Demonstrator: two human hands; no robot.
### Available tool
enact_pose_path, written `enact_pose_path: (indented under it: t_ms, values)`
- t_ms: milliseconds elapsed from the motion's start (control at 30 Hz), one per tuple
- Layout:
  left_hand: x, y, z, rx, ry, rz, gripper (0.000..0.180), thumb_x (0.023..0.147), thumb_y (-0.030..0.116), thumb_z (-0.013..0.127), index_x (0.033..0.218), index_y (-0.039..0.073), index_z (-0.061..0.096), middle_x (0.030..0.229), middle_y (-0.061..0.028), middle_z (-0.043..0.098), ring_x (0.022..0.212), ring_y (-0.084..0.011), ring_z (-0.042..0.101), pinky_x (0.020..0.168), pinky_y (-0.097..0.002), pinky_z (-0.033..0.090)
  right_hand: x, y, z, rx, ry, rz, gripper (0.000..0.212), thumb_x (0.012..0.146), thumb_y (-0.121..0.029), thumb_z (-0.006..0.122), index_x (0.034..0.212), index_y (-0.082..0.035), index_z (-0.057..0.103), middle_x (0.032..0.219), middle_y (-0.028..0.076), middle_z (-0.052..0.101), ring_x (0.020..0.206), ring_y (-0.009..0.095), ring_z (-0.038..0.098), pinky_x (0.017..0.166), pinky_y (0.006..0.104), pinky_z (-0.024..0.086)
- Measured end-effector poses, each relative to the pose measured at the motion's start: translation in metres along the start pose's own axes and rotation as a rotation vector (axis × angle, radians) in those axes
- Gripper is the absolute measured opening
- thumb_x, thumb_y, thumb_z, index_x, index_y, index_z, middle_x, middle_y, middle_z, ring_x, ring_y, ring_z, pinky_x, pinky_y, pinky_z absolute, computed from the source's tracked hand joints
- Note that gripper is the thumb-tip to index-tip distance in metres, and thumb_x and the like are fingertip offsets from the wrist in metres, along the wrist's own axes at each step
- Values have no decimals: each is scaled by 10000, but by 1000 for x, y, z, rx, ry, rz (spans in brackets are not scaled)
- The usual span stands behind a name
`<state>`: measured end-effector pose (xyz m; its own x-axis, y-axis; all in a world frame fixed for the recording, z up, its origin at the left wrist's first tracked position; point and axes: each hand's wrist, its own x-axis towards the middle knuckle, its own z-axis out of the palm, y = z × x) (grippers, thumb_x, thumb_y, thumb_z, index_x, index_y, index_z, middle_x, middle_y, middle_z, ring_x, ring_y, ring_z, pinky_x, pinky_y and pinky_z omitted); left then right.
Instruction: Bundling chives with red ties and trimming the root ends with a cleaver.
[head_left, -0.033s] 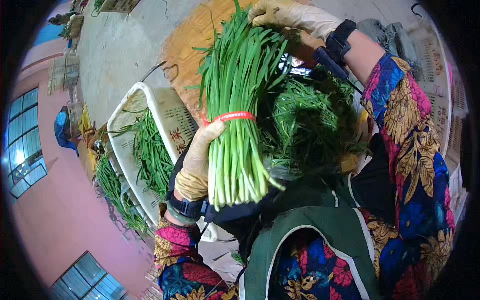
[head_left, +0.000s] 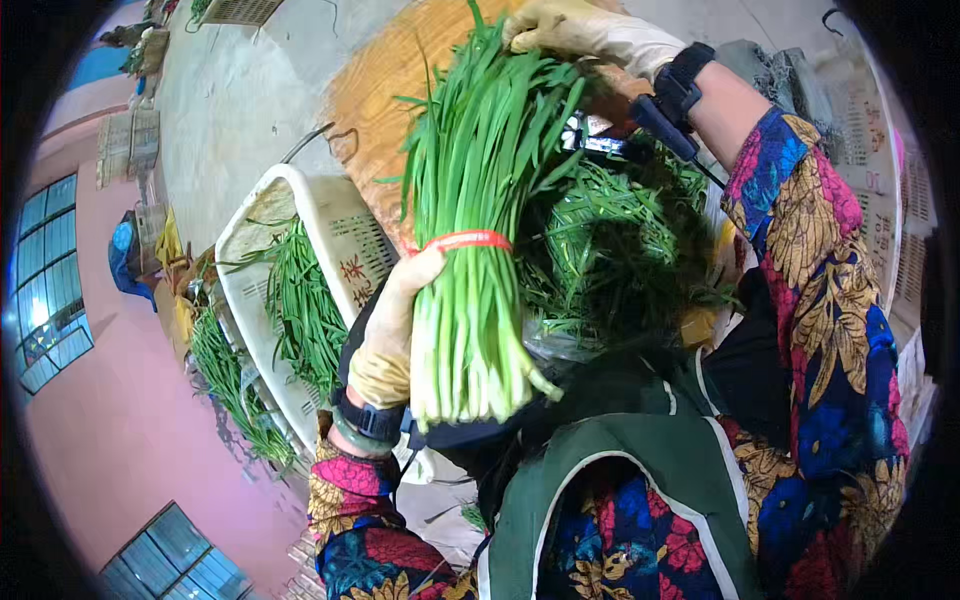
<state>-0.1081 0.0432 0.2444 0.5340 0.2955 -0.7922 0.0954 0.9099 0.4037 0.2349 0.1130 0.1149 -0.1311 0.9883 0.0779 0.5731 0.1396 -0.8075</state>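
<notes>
1. One thick bundle of long, flat green leaves with pale stem ends (head_left: pixel 480 190) lies at the middle of the view, leaf tips toward 12 o'clock, stem ends toward 6 o'clock.
2. A narrow, flat red band (head_left: pixel 465 241) circles the bundle below its middle.
3. The left hand (head_left: pixel 398 305), in a cream glove, is closed around the bundle's side at 8 o'clock, its thumb just under the band.
4. The right hand (head_left: pixel 550 28), also cream-gloved, is curled at the leaf tips toward 1 o'clock; whether it grips any leaves I cannot tell.
5. An orange-brown wood-grained bench (head_left: pixel 375 100) shows at 11 o'clock.
6. Toward 8 o'clock stands a white perforated plastic crate (head_left: pixel 340 200) containing loose green stalks (head_left: pixel 300 310).
7. A heap of loose green leaves (head_left: pixel 615 215) lies toward 3 o'clock.
</notes>
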Motion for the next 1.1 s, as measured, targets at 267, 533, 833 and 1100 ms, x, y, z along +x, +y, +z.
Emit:
enact_pose_path:
  t_ms: [267, 533, 833, 1100]
  values:
    - [-55, -4, -17, -182, -34, 167, 449, 857, 323, 602, 1154, -9, 542, 1004, -150, 646, 850, -239, 640, 791, -361, 537, -54, -39, -33, -3, 347, 33, 279, 868, -168, 569, 1117, -43, 584, 967, 63, 624, 875, 145, 549, 762, 276, 447]
    - [-64, 17, -12, 80, 67, 887, 400, 866, 299, 602, 1139, 10, 551, 1024, -138, 637, 864, -230, 633, 782, -356, 539, -66, -12, -51, -114, 235, -14, 279, 879, -253, 574, 1065, -47, 607, 921, 126, 648, 838, 236, 623, 736, 334, 494]
    - [-6, 46, 11, 426, 286, 1447, 346, 876, 271, 603, 1122, 32, 560, 1047, -124, 628, 880, -220, 624, 772, -350, 541, -91, 15, 118, -586, -23, 270, 361, 734, -210, 704, 1008, -14, 573, 873, 181, 634, 837, 334, 642, 695, 417, 521]
    - [146, 75, 13, -198, 255, 991, 409, 825, 344, 638, 1090, 40, 569, 1046, -103, 628, 874, -229, 622, 750, -375, 535, -107, 8, 92, -822, -45, 134, 328, 818, -26, 486, 1142, 30, 484, 808, 177, 607, 700, 290, 640, 587, 379, 514]
